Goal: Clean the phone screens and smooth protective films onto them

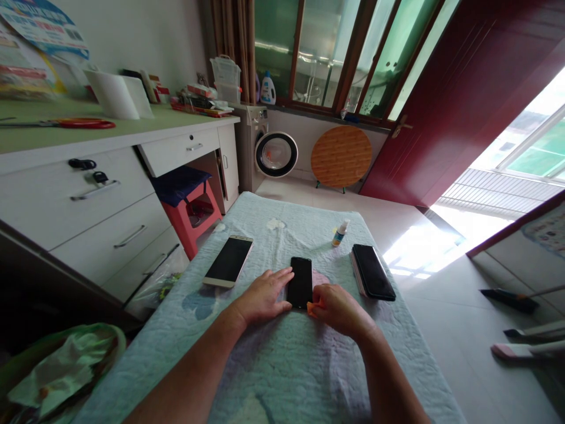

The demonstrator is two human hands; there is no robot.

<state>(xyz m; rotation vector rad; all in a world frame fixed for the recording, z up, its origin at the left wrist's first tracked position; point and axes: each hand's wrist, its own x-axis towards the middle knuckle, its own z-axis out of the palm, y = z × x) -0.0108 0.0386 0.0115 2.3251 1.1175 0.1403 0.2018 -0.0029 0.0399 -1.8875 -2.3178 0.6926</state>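
Note:
A black smartphone (302, 282) lies face up on the light-blue quilted cloth (265, 365) in front of me. My left hand (268, 292) rests at its left edge, fingers stretched out and touching the phone's side. At the lower right edge of the phone, my right hand (332, 304) is closed around a small orange cloth (311, 310), most of it hidden by the fingers. To the left lies a larger white-framed phone (230, 261) with a dark screen. On the right is a black phone (373, 272), apparently in a case. A small spray bottle (339, 233) stands behind it.
A white drawer cabinet (101, 200) runs along the left, with a red stool (192, 215) beside the table. Farther back are a washing machine with its round door (276, 154) open and a round wooden tabletop (341, 156). A bin (62, 371) sits at lower left.

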